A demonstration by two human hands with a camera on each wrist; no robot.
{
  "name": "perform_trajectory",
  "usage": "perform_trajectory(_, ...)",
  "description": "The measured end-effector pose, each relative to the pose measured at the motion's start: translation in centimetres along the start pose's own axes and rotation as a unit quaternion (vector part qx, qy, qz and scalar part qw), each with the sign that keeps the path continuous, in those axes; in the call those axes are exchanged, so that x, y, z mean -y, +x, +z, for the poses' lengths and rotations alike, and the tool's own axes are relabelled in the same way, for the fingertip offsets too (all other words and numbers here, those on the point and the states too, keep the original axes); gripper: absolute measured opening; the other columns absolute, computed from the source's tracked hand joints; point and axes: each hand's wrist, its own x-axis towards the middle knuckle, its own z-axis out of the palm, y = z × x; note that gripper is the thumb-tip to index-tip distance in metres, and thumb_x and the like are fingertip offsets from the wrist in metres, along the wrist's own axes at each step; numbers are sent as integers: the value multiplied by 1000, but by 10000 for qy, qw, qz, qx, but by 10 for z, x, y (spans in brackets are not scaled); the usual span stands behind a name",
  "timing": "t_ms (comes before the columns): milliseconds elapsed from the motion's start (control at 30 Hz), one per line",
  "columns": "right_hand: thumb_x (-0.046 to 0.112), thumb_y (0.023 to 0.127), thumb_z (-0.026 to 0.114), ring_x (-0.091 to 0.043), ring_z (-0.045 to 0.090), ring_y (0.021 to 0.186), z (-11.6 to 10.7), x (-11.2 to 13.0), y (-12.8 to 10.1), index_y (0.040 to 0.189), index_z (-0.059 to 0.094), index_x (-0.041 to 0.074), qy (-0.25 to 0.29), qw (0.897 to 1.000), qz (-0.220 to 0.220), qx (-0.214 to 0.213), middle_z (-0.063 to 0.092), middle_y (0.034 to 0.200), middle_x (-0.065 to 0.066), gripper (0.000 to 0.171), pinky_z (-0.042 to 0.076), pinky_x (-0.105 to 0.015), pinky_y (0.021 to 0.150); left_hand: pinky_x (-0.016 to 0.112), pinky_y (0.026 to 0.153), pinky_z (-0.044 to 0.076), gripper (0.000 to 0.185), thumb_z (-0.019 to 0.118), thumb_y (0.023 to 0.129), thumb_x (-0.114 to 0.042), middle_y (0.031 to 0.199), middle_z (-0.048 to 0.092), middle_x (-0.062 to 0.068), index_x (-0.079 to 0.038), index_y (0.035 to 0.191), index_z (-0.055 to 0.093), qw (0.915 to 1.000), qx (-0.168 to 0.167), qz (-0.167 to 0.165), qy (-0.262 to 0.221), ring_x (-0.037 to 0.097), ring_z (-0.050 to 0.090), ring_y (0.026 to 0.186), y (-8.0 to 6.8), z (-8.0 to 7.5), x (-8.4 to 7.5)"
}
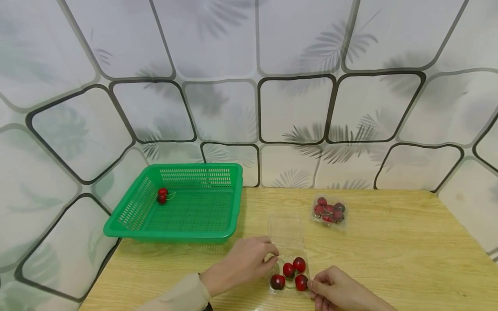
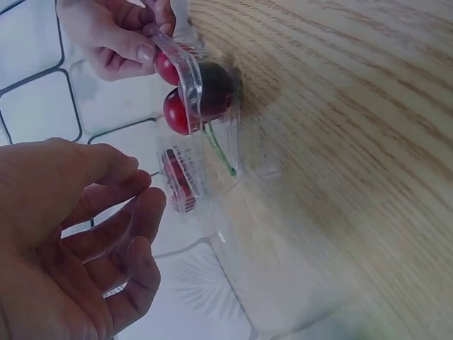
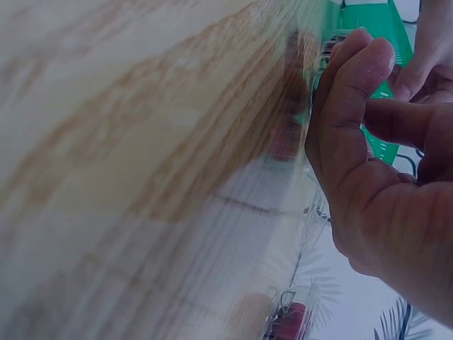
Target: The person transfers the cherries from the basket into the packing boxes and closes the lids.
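Observation:
An opened clear plastic box [image 1: 285, 235] lies on the table with its lid folded back. Several dark red cherries [image 1: 288, 270] are in its near half, one with a green stem [image 2: 221, 152]. My left hand [image 1: 250, 261] hovers at the box's left side. In the left wrist view, the fingers of this left hand [image 2: 92, 234] are loosely bent, thumb near index finger, with nothing between them. On the opposite side my right hand [image 1: 338, 289] pinches the box's edge beside a cherry. The right wrist view shows that hand's bent fingers [image 3: 347, 85], which hide much of the box.
A green plastic basket [image 1: 173, 235] stands at the back left, holding two joined red cherries [image 1: 162, 196] with stems. Behind the opened box, to the right, sits another clear box [image 1: 328, 211] full of cherries. A patterned wall covering [image 1: 295, 108] borders the wooden table [image 1: 408, 242].

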Motion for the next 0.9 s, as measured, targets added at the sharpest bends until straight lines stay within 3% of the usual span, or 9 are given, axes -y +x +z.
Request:
perform_trajectory(400, 22, 106, 55, -4, 59, 57, -1, 1, -1, 88, 70, 0, -78, 10000, 10, 5, 68, 68, 2, 32, 46, -12, 50, 10, 57, 46, 8, 71, 96, -22, 95, 74, -9, -21, 98, 79, 9976, -472, 415, 304, 1, 67, 72, -10, -28, 2)
perform_trajectory(667, 21, 107, 55, -4, 59, 57, -1, 2, -2, 88, 69, -1, -97, 10000, -6, 19, 67, 68, 2, 32, 46, -12, 50, 18, 63, 54, 7, 72, 97, -23, 97, 74, -9, -22, 100, 78, 9960, -725, 383, 356, 4, 70, 79, -9, -50, 9)
perform_trajectory(900, 21, 107, 54, -4, 59, 57, 0, 1, -2, 89, 69, -1, -68, 10000, 14, 12, 67, 68, 1, 32, 47, -12, 50, 19, 61, 53, 6, 73, 95, -20, 94, 74, -8, -21, 98, 78, 9923, -1115, 250, 476, 5, 69, 77, -7, -65, 25)
